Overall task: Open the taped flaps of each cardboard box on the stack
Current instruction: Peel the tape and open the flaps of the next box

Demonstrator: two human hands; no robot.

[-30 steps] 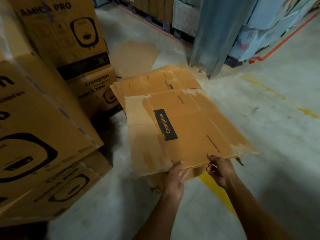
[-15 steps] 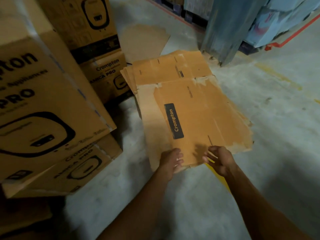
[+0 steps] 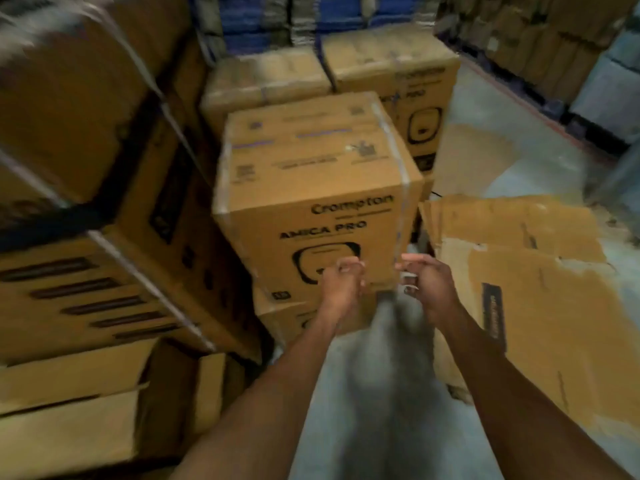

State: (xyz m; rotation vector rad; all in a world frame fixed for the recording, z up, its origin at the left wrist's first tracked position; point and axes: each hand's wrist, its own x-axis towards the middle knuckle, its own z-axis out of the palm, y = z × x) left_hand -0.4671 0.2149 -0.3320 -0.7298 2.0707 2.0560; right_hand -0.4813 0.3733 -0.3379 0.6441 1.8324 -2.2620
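Left hand and right hand no longer grip the flattened cardboard. Both are now raised, empty, before the taped box.

The box in front of you is tan brown cardboard, printed in black with lettering and a rounded outline on its face. Short purple marks cross its top, and pale greyish tape runs along its edges. The carton on your left is the same brown with a row of black bars. The flattened cardboard on your right is brown with paler torn patches and a black label. The floor is grey.
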